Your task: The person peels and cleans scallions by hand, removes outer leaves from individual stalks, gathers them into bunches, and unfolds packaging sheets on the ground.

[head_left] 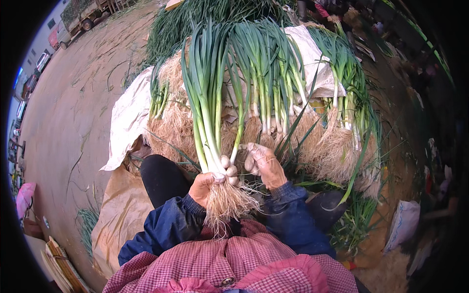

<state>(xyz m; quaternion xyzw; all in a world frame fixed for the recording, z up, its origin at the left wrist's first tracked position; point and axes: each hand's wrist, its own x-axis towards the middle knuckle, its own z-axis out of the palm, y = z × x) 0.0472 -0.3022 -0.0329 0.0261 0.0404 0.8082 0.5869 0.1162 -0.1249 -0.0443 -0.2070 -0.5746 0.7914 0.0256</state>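
My left hand (201,189) is wrapped round the base of a bunch of green garlic (209,132), just below its pale round bulbs. Long green leaves point away from me, and the tangled tan roots (229,201) hang toward my lap. To the right of the bulbs, my right hand (266,166) has its fingers curled in, close to the outermost stalk. What those fingers hold, if anything, is hidden. Beyond my hands, more green garlic (266,73) lies in a row, roots toward me.
A white sheet (129,115) lies under the pile at left. Brown sacking (122,215) is beside my left leg. A larger heap of greens (190,29) stands behind. At right are loose leaves (359,219) and a white sack (403,224). A truck (78,22) is far left.
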